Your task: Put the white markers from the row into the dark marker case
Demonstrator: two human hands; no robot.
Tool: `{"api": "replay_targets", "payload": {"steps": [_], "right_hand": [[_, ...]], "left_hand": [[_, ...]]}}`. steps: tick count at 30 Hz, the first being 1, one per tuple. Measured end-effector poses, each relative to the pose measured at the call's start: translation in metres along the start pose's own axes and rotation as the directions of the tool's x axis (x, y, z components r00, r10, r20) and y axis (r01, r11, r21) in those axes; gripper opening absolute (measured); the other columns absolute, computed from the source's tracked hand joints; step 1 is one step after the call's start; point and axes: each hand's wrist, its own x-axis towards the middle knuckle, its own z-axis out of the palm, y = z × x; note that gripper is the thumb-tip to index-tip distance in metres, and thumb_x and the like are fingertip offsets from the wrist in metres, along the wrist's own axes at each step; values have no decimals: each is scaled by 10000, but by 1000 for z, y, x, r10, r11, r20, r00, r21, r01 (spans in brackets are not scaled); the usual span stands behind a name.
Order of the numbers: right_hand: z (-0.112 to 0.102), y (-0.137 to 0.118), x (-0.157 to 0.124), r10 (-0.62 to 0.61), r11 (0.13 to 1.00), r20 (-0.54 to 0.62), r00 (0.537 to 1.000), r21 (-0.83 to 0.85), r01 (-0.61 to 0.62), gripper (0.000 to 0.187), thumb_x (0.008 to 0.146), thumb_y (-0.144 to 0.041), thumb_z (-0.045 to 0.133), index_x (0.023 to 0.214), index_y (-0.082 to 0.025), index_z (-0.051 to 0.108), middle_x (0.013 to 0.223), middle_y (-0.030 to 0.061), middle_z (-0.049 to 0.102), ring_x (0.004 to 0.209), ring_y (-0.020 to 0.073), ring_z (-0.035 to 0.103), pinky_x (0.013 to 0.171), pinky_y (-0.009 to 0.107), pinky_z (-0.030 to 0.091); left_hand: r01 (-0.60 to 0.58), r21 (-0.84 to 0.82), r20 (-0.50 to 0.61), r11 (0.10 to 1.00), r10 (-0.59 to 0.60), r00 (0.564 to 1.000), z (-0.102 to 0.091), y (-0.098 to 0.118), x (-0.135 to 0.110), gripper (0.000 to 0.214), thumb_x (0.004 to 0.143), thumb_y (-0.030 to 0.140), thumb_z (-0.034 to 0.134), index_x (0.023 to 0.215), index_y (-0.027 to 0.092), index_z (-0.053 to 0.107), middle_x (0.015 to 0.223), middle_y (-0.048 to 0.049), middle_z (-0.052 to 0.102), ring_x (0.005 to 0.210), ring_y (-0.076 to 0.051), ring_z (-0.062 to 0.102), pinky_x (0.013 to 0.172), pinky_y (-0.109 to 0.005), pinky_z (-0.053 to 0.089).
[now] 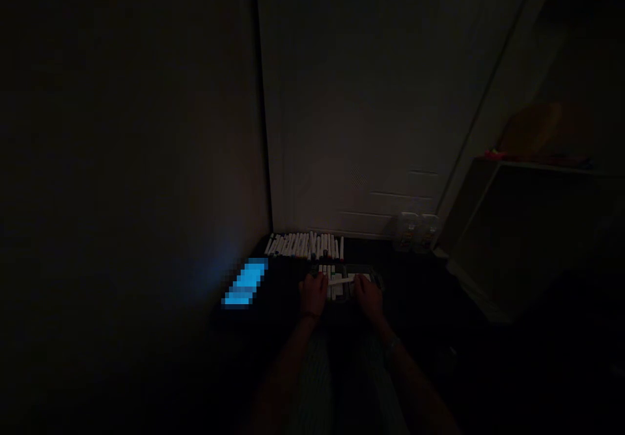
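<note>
A white marker point(340, 281) lies crosswise between my two hands. My left hand point(313, 294) is closed on its left end, and my right hand point(368, 297) grips the right end. Just beneath them is a clear divided container point(378, 277) with several white markers point(329, 270) standing or lying in its left compartment. Pale items, too dim to name, show in the right compartment. Farther back, a long row of white markers point(303, 245) with dark or coloured ends lies side by side on the dark table.
A glowing blue, pixelated screen point(245, 283) lies at the table's left. Two clear bottles point(410, 232) stand at the back right near the wall. A shelf unit point(508, 226) rises at the right, with an orange object point(532, 127) on top. The room is very dark.
</note>
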Motion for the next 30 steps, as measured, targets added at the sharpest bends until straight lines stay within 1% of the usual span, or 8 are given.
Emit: {"api": "replay_targets", "payload": {"steps": [5,11,20,25,30], "right_hand": [[0,-1,0,4,999,18,1000,-43,-3,381,954,-352,233,956,-201,582,840,32,662,748,131,610,602,208,314],[2,2,2,36,998,36,999,-61,-34,384,956,-308,224,898,-184,583,789,35,659,713,128,607,580,211,304],[1,1,3,57,995,34,998,-84,-54,367,949,-331,260,919,-188,597,802,39,665,703,130,610,562,209,304],[2,2,3,42,997,21,999,-66,-40,372,952,-344,250,935,-201,593,807,30,667,699,129,611,566,209,308],[3,2,2,42,998,-2,999,-38,-42,393,956,-341,225,921,-195,588,813,32,661,712,124,606,583,202,319]], "left_hand": [[-21,-6,5,1000,21,1000,-3,1,1,344,914,359,311,1040,231,605,908,-67,573,917,-193,481,784,-305,296],[-37,15,4,999,37,999,-6,2,0,352,918,355,300,1029,222,607,919,-75,577,916,-199,476,787,-314,294],[-39,14,16,999,39,999,-8,2,0,345,919,359,297,1013,233,604,893,-66,584,918,-201,469,773,-316,291],[-39,14,8,999,39,999,-10,5,-1,347,923,340,286,1008,219,600,895,-72,592,919,-205,469,778,-323,289],[-51,0,18,999,51,999,-13,8,-1,302,911,334,332,990,220,600,921,-65,598,947,-201,464,796,-320,286]]}}
